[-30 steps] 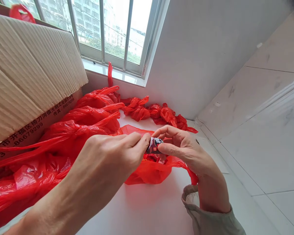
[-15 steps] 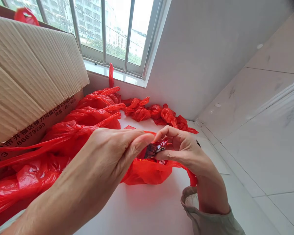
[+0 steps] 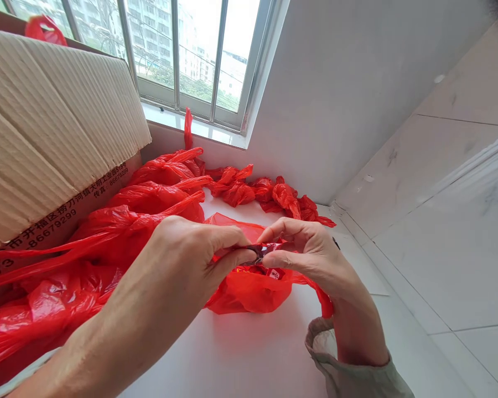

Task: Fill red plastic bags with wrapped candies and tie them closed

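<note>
Between my two hands is a small, shiny dark-red wrapped packet, mostly covered by fingers. My left hand pinches its left end between thumb and fingers. On the other end, the thumb and fingertips of my right hand are closed too. Right below them lies an open red plastic bag with other small red wrapped packets inside, one with a white label. A red strip of the bag trails beside my right wrist. What the packet contains is hidden.
Several filled red plastic bags are heaped on the left. Smaller knotted red bags line the wall at the back. A cardboard box stands at the upper left, below a barred window. The surface is white.
My left thumb and fingers have closed on the left end of the packet; before, the thumb was stretched out above it. My right hand has barely moved.
</note>
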A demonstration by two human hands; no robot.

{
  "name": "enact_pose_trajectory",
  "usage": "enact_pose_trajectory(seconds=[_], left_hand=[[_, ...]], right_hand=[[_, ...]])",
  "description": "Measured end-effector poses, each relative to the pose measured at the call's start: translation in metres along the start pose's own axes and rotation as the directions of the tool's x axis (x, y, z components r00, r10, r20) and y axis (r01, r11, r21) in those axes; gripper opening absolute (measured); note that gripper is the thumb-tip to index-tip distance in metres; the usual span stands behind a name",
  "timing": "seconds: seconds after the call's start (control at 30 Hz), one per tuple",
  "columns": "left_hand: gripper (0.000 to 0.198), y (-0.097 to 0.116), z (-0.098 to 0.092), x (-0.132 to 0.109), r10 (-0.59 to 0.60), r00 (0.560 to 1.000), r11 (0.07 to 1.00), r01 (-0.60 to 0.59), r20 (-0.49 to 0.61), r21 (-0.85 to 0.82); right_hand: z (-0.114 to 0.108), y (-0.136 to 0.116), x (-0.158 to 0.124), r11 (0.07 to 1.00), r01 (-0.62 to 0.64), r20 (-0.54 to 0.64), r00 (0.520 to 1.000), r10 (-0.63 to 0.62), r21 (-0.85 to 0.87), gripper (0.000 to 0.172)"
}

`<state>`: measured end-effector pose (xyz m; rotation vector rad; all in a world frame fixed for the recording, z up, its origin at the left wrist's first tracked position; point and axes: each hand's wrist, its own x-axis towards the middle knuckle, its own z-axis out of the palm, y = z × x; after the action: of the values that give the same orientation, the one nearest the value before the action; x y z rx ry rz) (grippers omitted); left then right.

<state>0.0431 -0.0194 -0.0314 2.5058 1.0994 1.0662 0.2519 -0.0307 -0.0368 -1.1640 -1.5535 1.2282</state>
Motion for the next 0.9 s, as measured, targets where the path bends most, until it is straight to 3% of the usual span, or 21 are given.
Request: enact_pose_trajectory(seconds=[0.2, 0.47, 0.77, 0.9], left_hand=[[0.031, -0.008, 0.001, 0.004, -0.076, 0.997, 0.996, 0.077, 0.034, -0.043], [0.032, -0.009, -0.004, 0.005, -0.166, 0.985, 0.985, 0.168, 0.054, -0.049], [0.039, -0.013, -0.005, 0.006, -0.169, 0.983, 0.982, 0.174, 0.067, -0.077], [0.035, -0.010, -0.003, 0.006, -0.088, 0.993, 0.996, 0.087, 0.079, 0.015]], right_hand=[[0.002, 0.000, 0.002, 1.000, 0.029, -0.088, 0.996, -0.030, -0.008, 0.015], [-0.009, 0.002, 0.006, 0.993, 0.104, -0.117, 0.988, -0.097, 0.052, 0.013], [-0.004, -0.001, 0.002, 0.991, 0.131, -0.156, 0.979, -0.132, -0.019, 0.018], [-0.008, -0.002, 0.000, 0.986, 0.068, -0.147, 0.985, -0.090, -0.149, 0.016]])
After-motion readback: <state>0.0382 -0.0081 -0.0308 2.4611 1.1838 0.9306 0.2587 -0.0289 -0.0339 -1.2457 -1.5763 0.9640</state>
